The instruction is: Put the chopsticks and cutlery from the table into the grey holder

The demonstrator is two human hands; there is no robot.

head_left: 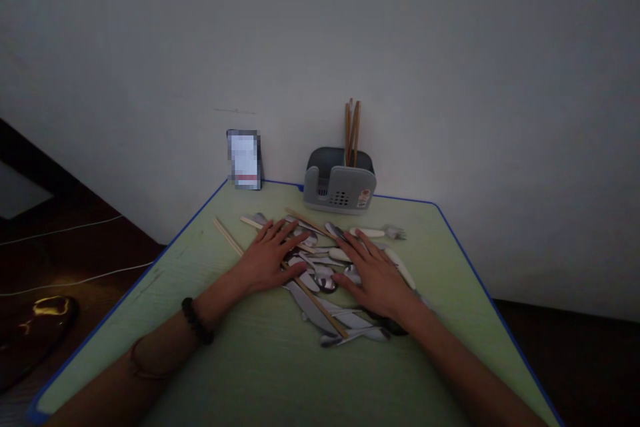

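Observation:
My left hand (270,257) lies spread over the left side of a jumbled pile of cutlery, palm down. On the pile's right side rests my right hand (375,273), its fingers also apart. Between them show a spoon (326,279) and several metal handles. A table knife (311,305) and a wooden chopstick (325,312) lie at the near side. Another pair of chopsticks (227,236) sticks out left of my left hand. Beyond my right fingers is a fork (394,233) with a white handle. What lies under both palms is hidden.
A grey cutlery holder (340,190) stands at the table's back edge, with several chopsticks (353,133) upright in its right part. A phone (245,160) with a lit screen leans on the wall at the back left. The green table (300,387) has a blue rim.

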